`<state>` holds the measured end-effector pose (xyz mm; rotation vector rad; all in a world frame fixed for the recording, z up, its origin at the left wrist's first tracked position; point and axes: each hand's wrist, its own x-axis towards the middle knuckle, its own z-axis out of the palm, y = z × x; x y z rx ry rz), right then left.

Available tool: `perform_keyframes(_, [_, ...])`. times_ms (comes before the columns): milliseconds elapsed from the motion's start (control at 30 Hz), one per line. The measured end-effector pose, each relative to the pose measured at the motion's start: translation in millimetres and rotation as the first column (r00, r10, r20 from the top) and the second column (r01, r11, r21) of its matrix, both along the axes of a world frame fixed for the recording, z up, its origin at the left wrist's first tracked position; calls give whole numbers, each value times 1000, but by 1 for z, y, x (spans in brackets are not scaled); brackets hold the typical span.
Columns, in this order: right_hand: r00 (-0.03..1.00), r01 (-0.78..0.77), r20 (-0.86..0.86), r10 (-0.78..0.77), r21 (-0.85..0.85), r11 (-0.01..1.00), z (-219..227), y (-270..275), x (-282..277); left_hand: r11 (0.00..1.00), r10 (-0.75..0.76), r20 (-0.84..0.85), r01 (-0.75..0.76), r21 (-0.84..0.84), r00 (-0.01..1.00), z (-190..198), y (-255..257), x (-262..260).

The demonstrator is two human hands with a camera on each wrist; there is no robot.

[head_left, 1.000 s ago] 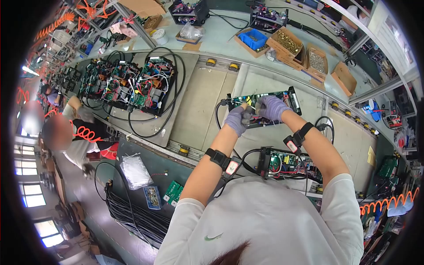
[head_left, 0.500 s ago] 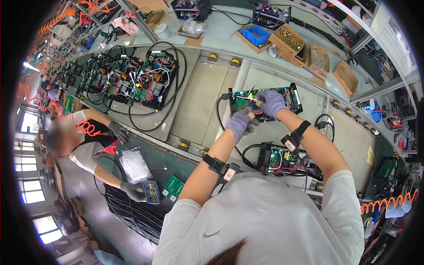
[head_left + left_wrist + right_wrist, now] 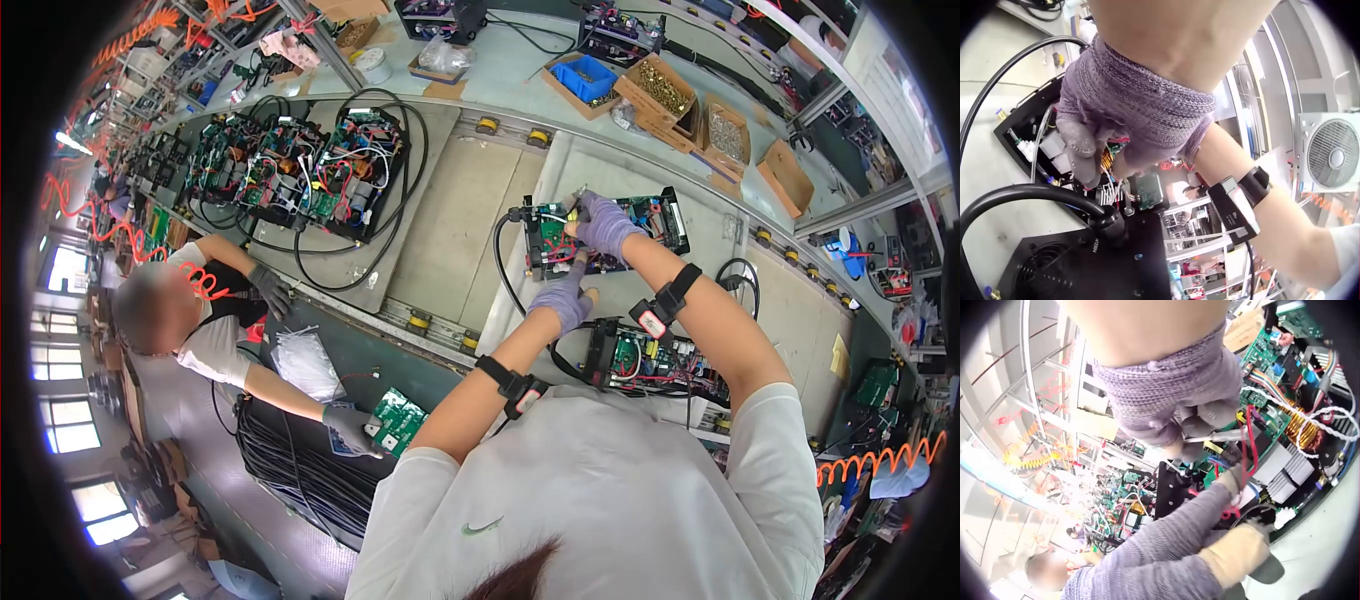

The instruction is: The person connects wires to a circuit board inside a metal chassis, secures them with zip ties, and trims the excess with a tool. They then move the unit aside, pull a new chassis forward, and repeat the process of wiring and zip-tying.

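Observation:
My right hand, in a purple knit glove, grips a slim metal tool over the far side of an open electronics chassis. The tool's full shape is hidden by the fingers. My left hand, also gloved with bare thumb and index tips, reaches in from the near side. Its index finger lies straight along red wires, while the thumb stands apart. Inside the chassis show a green circuit board, a copper coil and grey heatsinks. A black power cable runs from its left end.
A second open unit stands close to my body. Several wired units sit at left. Another person's gloved hand is beside green boards. Boxes of screws line the back shelf; black cables lie bundled lower left.
My left hand has drawn back toward me, and its index finger now points into the chassis. The right hand moved slightly left. The other person leaned in, hand reaching toward the green boards.

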<state>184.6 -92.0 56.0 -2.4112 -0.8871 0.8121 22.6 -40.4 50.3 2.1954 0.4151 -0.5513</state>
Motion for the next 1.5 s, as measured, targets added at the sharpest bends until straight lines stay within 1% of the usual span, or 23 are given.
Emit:
perform_keyframes(67, [988, 60, -150, -42, 120, 991, -7, 1, 1, 999, 43, 96, -42, -11, 994, -15, 3, -5])
perform_keyframes(100, [972, 95, -227, -54, 176, 980, -10, 2, 0, 1000, -7, 59, 6, 19, 998, -14, 2, -5])
perform_keyframes(167, [986, 40, -167, -27, 78, 996, -17, 13, -4, 992, -98, -13, 99, 78, 995, -7, 2, 1])
perform_keyframes(200, [987, 10, -160, -2, 49, 999, -11, 20, -12, 994, -103, -10, 103, 30, 995, -16, -1, 1])
perform_keyframes(233, [988, -19, -154, 22, 18, 1000, -4, 26, -18, 994, -92, 5, 91, 53, 996, -18, -2, 0])
perform_keyframes(300, [953, 47, -302, -34, 34, 998, 6, 30, -22, 993, -73, 30, 70, 96, 997, -20, -5, -4])
perform_keyframes(367, [894, 141, -440, -92, 80, 987, 10, 28, -19, 999, 36, 128, -40, 30, 991, -17, 0, -12])
perform_keyframes(400, [911, 109, -407, -61, 97, 989, 5, 24, -15, 996, 93, 174, -93, -8, 980, -16, 3, -17])
perform_keyframes(467, [889, 149, -449, -90, 99, 984, -5, 15, -9, 897, 375, 121, -326, -298, 919, -24, 7, -23])
perform_keyframes(533, [876, 209, -458, -151, 80, 975, 8, 11, -19, 700, 580, 35, -476, -533, 814, -24, 12, -27])
perform_keyframes(633, [852, 235, -508, -128, 152, 960, -4, 5, -24, 558, 620, -96, -523, -645, 779, -3, 18, -29])
perform_keyframes(667, [848, 247, -512, -136, 155, 957, -17, 6, -22, 558, 614, -103, -522, -645, 783, -2, 18, -28])
perform_keyframes(767, [807, 301, -570, -153, 174, 938, -17, 5, -26, 501, 634, -132, -535, -681, 762, 0, 14, -27])
perform_keyframes(867, [854, 223, -513, -81, 222, 949, -39, 4, -22, 328, 706, -233, -600, -729, 669, -5, 11, -21])
perform_keyframes(967, [966, 190, -214, -146, 203, 961, -18, -3, -29, 373, 721, -217, -633, -678, 658, -7, 11, -21])
perform_keyframes(1000, [989, 148, -48, -140, 268, 952, -1, -7, -31, 436, 735, -147, -626, -646, 663, -11, 11, -21])
perform_keyframes(1067, [948, 31, 283, -145, 370, 928, 31, -14, -34, 551, 742, -4, -613, -566, 671, -27, 13, -26])
perform_keyframes(1167, [838, -359, 508, 199, 240, 902, 33, -28, -32, 713, 673, 170, -571, -407, 720, -48, 19, -33])
perform_keyframes(1200, [761, -493, 545, 351, 134, 860, 37, -31, -35, 733, 659, 193, -564, -379, 727, -49, 21, -34])
perform_keyframes(1300, [548, -630, 592, 590, -171, 757, 33, -31, -40, 793, 604, 254, -537, -288, 755, -45, 25, -35])
perform_keyframes(1367, [501, -643, 641, 581, -173, 746, 22, -33, -41, 829, 558, 282, -515, -216, 780, -31, 28, -37])
perform_keyframes(1400, [484, -655, 658, 576, -164, 738, 18, -33, -39, 809, 588, 292, -542, -227, 755, -30, 28, -39])
perform_keyframes(1500, [421, -705, 675, 606, -177, 686, 6, -28, -35, 837, 547, 241, -522, -164, 802, -21, 32, -40])
